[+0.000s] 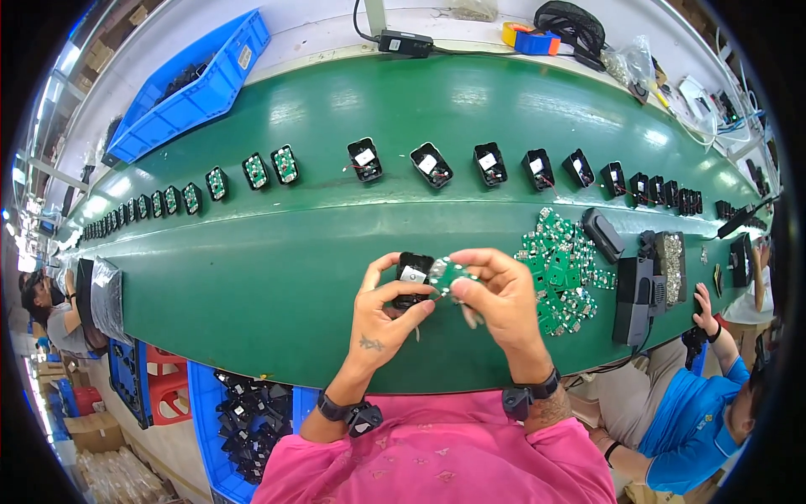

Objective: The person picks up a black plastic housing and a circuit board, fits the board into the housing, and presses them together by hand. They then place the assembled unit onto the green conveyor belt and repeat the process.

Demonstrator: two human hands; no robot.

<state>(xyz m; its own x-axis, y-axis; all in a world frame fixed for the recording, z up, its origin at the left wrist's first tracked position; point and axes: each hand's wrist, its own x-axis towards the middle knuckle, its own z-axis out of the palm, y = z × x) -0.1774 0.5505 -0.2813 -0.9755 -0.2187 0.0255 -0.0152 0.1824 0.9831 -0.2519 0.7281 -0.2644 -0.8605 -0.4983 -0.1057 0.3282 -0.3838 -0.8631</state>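
Observation:
My left hand [389, 305] is wrapped round a small black plastic housing [410, 270] with a white label inside it. Between the thumb and fingers of my right hand [497, 292] is a green circuit board [450, 275], held just over the right side of the housing. A thin red wire shows near the board and my left fingertips. To the right of my right hand lies a loose heap of green circuit boards [564, 270]. Black housings with white labels [431, 165] stand in a row beyond my hands.
Housings with green boards in them [217, 183] line the left of the green table [243, 290]. A blue bin [189, 97] stands at the back left; another blue bin [201, 420] with black parts is below. A black device [634, 302] sits at right, near a co-worker in blue [693, 428].

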